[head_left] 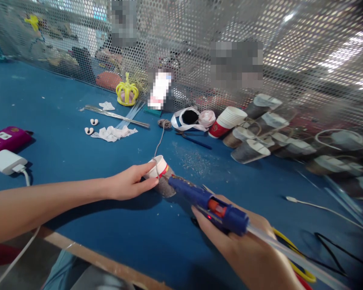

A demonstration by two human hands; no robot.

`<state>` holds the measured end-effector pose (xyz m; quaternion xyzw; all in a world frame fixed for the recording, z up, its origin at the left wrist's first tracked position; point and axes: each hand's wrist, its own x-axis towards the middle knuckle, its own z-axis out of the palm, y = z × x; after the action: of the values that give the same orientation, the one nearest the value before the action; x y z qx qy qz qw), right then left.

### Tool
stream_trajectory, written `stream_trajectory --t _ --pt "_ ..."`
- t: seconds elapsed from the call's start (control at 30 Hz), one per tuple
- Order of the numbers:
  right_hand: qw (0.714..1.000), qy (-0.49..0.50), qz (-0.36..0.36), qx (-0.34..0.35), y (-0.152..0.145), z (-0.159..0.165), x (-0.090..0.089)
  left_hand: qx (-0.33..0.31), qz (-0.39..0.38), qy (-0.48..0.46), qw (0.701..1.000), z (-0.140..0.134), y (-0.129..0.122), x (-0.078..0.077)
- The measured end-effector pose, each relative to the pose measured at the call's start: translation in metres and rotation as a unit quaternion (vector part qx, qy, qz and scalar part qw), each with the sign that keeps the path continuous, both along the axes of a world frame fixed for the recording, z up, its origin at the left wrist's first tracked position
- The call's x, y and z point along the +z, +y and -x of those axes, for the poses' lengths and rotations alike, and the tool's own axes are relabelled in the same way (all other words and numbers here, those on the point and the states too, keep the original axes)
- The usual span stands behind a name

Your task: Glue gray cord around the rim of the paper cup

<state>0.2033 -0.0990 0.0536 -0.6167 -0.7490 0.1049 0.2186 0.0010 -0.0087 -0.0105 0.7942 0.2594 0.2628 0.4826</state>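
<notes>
A paper cup [159, 164], white inside with a red band and grey cord wound round its lower part, lies tilted on the blue table. My left hand [133, 181] grips it near the rim, thumb and fingers on its side. In my right hand [230, 237] is a blue hot glue gun [196, 193], its nozzle at the wrapped side of the cup; whether it touches, I cannot tell. A clear glue stick [278, 241] sticks out of the gun's back. From the cup, a grey cord [161, 141] runs to a small cord ball [164, 123].
Stacked paper cups [228, 121] and several wrapped cups [251, 152] stand at the right, before a perforated metal screen [181, 36]. Pliers [196, 141], a yellow crown [127, 94], metal rods [117, 117] and white scraps [113, 133] lie further back. A purple power strip [9, 139] is at left.
</notes>
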Motion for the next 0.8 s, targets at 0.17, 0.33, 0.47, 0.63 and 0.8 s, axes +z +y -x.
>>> stream_trajectory --t 0.17,0.33,0.47,0.63,0.8 --pt "0.999 -0.030 -0.012 0.003 -0.001 0.001 0.000 -0.008 -0.006 -0.006 1.000 0.001 0.001 -0.002" --pt "0.996 -0.072 -0.047 0.015 0.001 0.001 0.003 -0.006 -0.026 0.009 1.000 0.002 0.001 -0.003" --pt "0.991 -0.102 -0.085 0.000 0.005 0.000 0.005 -0.010 -0.039 0.022 0.999 0.003 0.002 -0.003" --pt "0.987 -0.137 -0.077 0.028 0.002 -0.011 -0.003 -0.017 -0.052 0.033 0.998 0.004 0.003 0.001" --pt "0.983 -0.152 -0.082 0.056 -0.003 -0.025 -0.008 -0.042 -0.038 0.032 0.998 0.006 0.002 0.008"
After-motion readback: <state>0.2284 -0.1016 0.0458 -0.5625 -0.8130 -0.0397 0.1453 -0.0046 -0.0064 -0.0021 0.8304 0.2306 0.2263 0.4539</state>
